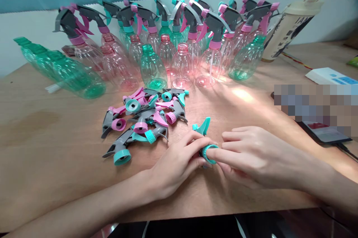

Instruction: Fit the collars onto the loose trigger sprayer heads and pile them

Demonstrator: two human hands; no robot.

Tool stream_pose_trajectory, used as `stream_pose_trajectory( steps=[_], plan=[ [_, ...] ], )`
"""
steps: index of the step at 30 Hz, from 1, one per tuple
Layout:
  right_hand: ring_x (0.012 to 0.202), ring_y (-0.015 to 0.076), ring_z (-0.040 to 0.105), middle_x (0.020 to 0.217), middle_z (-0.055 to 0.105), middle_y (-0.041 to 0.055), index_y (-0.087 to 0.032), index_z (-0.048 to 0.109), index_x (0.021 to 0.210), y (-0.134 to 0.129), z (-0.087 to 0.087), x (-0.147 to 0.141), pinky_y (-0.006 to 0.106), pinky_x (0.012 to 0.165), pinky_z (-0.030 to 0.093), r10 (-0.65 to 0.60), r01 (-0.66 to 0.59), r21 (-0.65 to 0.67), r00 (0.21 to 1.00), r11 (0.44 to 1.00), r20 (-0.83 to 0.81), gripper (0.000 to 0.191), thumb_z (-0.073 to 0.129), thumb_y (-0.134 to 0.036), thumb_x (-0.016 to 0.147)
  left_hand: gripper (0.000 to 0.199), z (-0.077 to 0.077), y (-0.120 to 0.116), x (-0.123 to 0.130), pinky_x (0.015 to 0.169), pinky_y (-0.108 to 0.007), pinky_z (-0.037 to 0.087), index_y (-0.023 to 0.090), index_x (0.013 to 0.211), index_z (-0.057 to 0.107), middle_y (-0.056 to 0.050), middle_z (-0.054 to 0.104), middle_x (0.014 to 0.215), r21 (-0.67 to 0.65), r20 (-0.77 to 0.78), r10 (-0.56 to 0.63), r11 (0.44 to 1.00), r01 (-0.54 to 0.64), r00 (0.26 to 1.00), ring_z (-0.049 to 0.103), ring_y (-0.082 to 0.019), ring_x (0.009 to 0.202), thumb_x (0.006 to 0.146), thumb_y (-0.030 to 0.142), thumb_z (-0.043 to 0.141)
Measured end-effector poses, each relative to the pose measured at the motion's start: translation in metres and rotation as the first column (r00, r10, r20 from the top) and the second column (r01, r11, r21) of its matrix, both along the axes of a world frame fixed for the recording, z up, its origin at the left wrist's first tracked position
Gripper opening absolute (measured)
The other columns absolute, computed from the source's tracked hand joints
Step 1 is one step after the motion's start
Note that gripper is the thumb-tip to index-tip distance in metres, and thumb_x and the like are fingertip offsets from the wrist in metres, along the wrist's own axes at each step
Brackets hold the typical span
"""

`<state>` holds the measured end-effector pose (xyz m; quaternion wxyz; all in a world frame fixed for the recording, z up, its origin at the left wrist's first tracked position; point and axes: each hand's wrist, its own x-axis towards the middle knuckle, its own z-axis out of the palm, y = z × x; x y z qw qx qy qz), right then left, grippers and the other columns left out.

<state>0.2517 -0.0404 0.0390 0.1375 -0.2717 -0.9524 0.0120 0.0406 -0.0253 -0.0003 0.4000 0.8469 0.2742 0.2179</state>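
Near the table's front edge, my left hand [183, 154] grips a grey and teal spray head [202, 126], whose teal collar faces up toward me. My right hand [248, 152] is at the collar from the right, its index finger over or in the collar opening and its other fingers curled. Whether the right fingers hold any small part is hidden. Left of my hands lies a pile of loose spray heads with pink or teal collars, among them a teal-collared one [122, 157] and a pink-collared one [140, 127].
Behind the pile stand many clear bottles, such as a green one [153, 70] and a pink one [182, 68]; several carry spray heads. Green bottles [69, 76] lean at left. A cream tumbler [291, 25], a white box [332, 76] and a phone [324, 132] are at right.
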Motion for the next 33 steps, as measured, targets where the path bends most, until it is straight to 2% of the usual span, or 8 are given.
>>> stream_pose_trajectory(
  steps=[4,9,15,19,23,27,29,33],
  plan=[
    [0.056,0.0158,0.041,0.059,0.052,-0.0010,-0.018,0.060,0.084,-0.001,0.011,0.003,0.031,0.053,0.026,0.032,-0.048,0.123,0.991,0.991,0.131,0.018,0.046,-0.007,0.086,0.035,0.000,0.000,0.001,0.094,-0.032,0.045,0.023,0.125,0.048,-0.006,0.053,0.116,0.013,-0.004,-0.003,1.000,0.003,1.000,0.053,-0.019,0.106,0.091,0.014,0.049],
    [0.055,0.0183,0.045,0.057,0.054,0.0028,-0.018,0.060,0.070,0.000,0.027,-0.009,0.034,0.054,0.029,0.104,-0.182,0.307,0.961,0.934,0.255,0.015,0.052,-0.007,0.076,0.033,0.002,0.001,0.003,0.096,-0.032,0.044,0.021,0.124,0.049,-0.007,0.052,0.116,0.016,-0.021,0.005,1.000,-0.005,1.000,0.052,-0.019,0.107,0.092,0.012,0.047],
    [0.045,0.0145,0.040,0.050,0.053,0.0023,-0.020,0.057,0.051,0.007,0.036,-0.027,0.035,0.046,0.023,0.195,-0.307,0.277,0.910,0.911,0.366,0.021,0.056,-0.007,0.068,0.030,0.005,0.002,0.005,0.089,-0.030,0.047,0.020,0.118,0.054,-0.006,0.054,0.109,0.029,-0.027,0.019,0.999,-0.018,0.999,0.054,-0.020,0.102,0.090,0.011,0.047],
    [0.045,0.0126,0.040,0.051,0.053,0.0003,-0.020,0.055,0.049,0.014,0.038,-0.030,0.034,0.046,0.025,0.268,-0.378,0.224,0.876,0.898,0.402,0.024,0.058,-0.004,0.068,0.026,0.004,0.002,0.004,0.089,-0.029,0.046,0.020,0.116,0.055,-0.006,0.054,0.107,0.037,0.003,0.001,0.999,-0.001,1.000,0.054,-0.019,0.102,0.092,0.014,0.047],
    [0.050,0.0121,0.043,0.058,0.057,0.0011,-0.019,0.057,0.058,0.023,0.039,-0.022,0.032,0.050,0.029,0.294,-0.351,0.179,0.914,0.919,0.279,0.026,0.055,-0.008,0.081,0.027,0.005,0.002,0.002,0.090,-0.031,0.046,0.021,0.118,0.054,-0.006,0.055,0.109,0.026,-0.006,0.001,1.000,-0.001,1.000,0.054,-0.019,0.102,0.092,0.015,0.048],
    [0.052,0.0129,0.043,0.055,0.051,0.0009,-0.015,0.062,0.069,0.024,0.048,-0.003,0.030,0.052,0.031,0.275,-0.283,0.163,0.959,0.945,0.072,0.034,0.038,-0.007,0.092,0.028,0.008,0.003,0.000,0.092,-0.034,0.044,0.019,0.118,0.055,-0.006,0.055,0.109,0.025,-0.046,0.038,0.999,-0.037,0.998,0.053,-0.021,0.103,0.091,0.018,0.052],
    [0.053,0.0135,0.044,0.056,0.050,0.0003,-0.015,0.064,0.079,0.021,0.051,0.008,0.030,0.051,0.030,0.197,-0.189,0.165,0.980,0.968,-0.034,0.034,0.034,-0.011,0.095,0.026,0.009,0.004,0.000,0.091,-0.034,0.043,0.021,0.117,0.056,-0.005,0.056,0.107,0.019,-0.042,0.057,0.998,-0.056,0.998,0.053,-0.021,0.101,0.091,0.020,0.053],
    [0.050,0.0105,0.042,0.055,0.050,-0.0024,-0.018,0.064,0.087,0.008,0.039,0.020,0.028,0.047,0.027,0.041,-0.005,0.164,0.975,0.986,-0.220,0.011,0.053,-0.015,0.090,0.024,0.010,0.004,0.000,0.086,-0.032,0.044,0.022,0.114,0.057,-0.004,0.056,0.103,-0.001,-0.019,0.092,0.996,-0.092,0.996,0.054,-0.019,0.094,0.090,0.023,0.054]
  ],
)
